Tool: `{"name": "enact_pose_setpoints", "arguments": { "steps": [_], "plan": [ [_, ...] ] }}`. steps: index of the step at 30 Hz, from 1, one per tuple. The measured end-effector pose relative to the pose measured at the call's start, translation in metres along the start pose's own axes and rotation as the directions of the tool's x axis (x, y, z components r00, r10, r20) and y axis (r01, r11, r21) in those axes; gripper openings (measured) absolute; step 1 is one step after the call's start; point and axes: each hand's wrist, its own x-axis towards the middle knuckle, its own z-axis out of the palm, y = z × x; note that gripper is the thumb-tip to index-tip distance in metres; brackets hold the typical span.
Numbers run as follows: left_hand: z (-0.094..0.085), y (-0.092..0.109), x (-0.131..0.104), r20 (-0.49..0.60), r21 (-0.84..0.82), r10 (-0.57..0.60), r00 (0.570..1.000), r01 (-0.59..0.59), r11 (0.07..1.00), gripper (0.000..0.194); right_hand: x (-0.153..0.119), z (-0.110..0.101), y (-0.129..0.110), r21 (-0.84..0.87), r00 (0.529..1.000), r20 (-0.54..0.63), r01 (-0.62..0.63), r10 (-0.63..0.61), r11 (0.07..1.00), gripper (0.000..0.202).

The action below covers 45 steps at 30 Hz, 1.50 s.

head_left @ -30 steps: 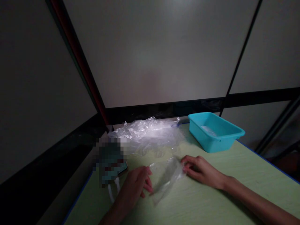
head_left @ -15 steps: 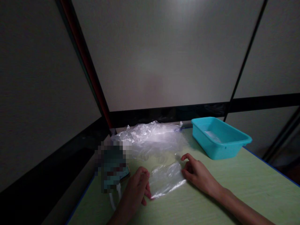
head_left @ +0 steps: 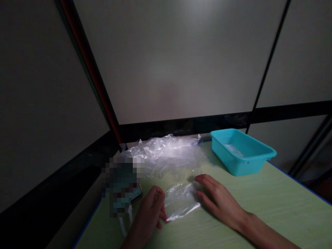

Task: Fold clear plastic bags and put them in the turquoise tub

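A small clear plastic bag (head_left: 181, 202) lies flat on the light green table between my hands. At its left edge is my left hand (head_left: 153, 209), fingers curled and closed on the film; the exact grip is partly hidden. My right hand (head_left: 215, 197) rests over the bag's right end, fingers stretched out and thumb apart, palm down. Just beyond both hands spreads a heap of crumpled clear plastic bags (head_left: 166, 152).
A turquoise plastic basin (head_left: 243, 166) stands at the back right, with a clear piece of plastic (head_left: 233, 149) inside. On the left is a blurred-out object (head_left: 123, 186) with a white cable or strap (head_left: 123, 224) near it. Panelled walls (head_left: 181, 69) rise behind the table.
My right hand has shifted slightly left, its curled fingers straightening to lie over the bag's right end. The left hand stays at the bag's left edge.
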Motion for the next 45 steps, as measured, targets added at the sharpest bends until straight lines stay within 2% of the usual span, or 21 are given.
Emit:
{"name": "enact_pose_setpoints", "arguments": {
  "steps": [3, 6, 13, 16, 19, 21, 23, 25, 27, 29, 33, 38, 42, 45],
  "plan": [
    [0.0, 0.0, -0.001, -0.001, 0.006, -0.008, 1.0, 0.008, 1.0, 0.023, -0.001, 0.003, 0.0, -0.109, 0.985, 0.147, 0.101, -0.085, 0.989, 0.053],
    [0.0, 0.002, -0.001, -0.004, 0.007, -0.015, 1.0, 0.015, 1.0, 0.023, -0.001, 0.01, 0.004, -0.175, 0.964, 0.248, 0.139, -0.093, 0.975, 0.057],
    [0.0, 0.006, -0.002, -0.008, 0.047, -0.026, 1.0, 0.026, 0.999, 0.021, -0.002, 0.014, 0.006, -0.236, 0.956, 0.285, 0.144, -0.074, 0.961, 0.056],
    [-0.004, 0.012, -0.006, -0.096, 0.207, 0.092, 0.991, -0.071, 0.976, 0.015, -0.001, 0.013, 0.005, -0.241, 0.951, 0.301, 0.145, -0.069, 0.96, 0.055],
    [-0.001, 0.02, -0.013, -0.154, 0.407, 0.324, 0.933, -0.239, 0.882, 0.01, -0.001, 0.012, 0.004, -0.245, 0.949, 0.308, 0.144, -0.064, 0.959, 0.055],
    [0.009, 0.025, -0.018, -0.05, 0.486, 0.431, 0.901, -0.355, 0.798, 0.019, -0.001, 0.012, 0.004, -0.248, 0.948, 0.31, 0.15, -0.069, 0.957, 0.055],
    [0.024, 0.03, -0.021, 0.161, 0.54, 0.453, 0.877, -0.463, 0.703, 0.037, -0.001, 0.013, 0.004, -0.251, 0.949, 0.305, 0.16, -0.079, 0.955, 0.054],
    [0.042, 0.034, -0.022, 0.368, 0.56, 0.391, 0.844, -0.537, 0.632, 0.055, -0.001, 0.014, 0.006, -0.258, 0.949, 0.301, 0.177, -0.095, 0.95, 0.053],
    [0.056, 0.038, -0.02, 0.442, 0.59, 0.315, 0.84, -0.537, 0.603, 0.067, -0.001, 0.016, 0.008, -0.268, 0.946, 0.302, 0.204, -0.119, 0.942, 0.054],
    [0.065, 0.039, -0.016, 0.459, 0.624, 0.277, 0.844, -0.528, 0.576, 0.072, -0.001, 0.018, 0.01, -0.277, 0.944, 0.298, 0.226, -0.14, 0.934, 0.056],
    [0.069, 0.028, -0.011, 0.423, 0.693, 0.314, 0.85, -0.526, 0.493, 0.076, -0.002, 0.021, 0.012, -0.29, 0.946, 0.291, 0.229, -0.143, 0.929, 0.055],
    [0.065, 0.01, -0.011, 0.367, 0.766, 0.372, 0.853, -0.504, 0.399, 0.08, -0.002, 0.018, 0.009, -0.288, 0.952, 0.291, 0.182, -0.095, 0.94, 0.054],
    [0.059, 0.006, -0.012, 0.377, 0.807, 0.394, 0.838, -0.506, 0.305, 0.081, -0.001, 0.015, 0.006, -0.286, 0.942, 0.33, 0.157, -0.056, 0.945, 0.054],
    [0.05, 0.005, -0.012, 0.358, 0.839, 0.393, 0.847, -0.476, 0.263, 0.076, -0.002, 0.015, 0.006, -0.282, 0.941, 0.335, 0.155, -0.054, 0.947, 0.054]
  ]
}}
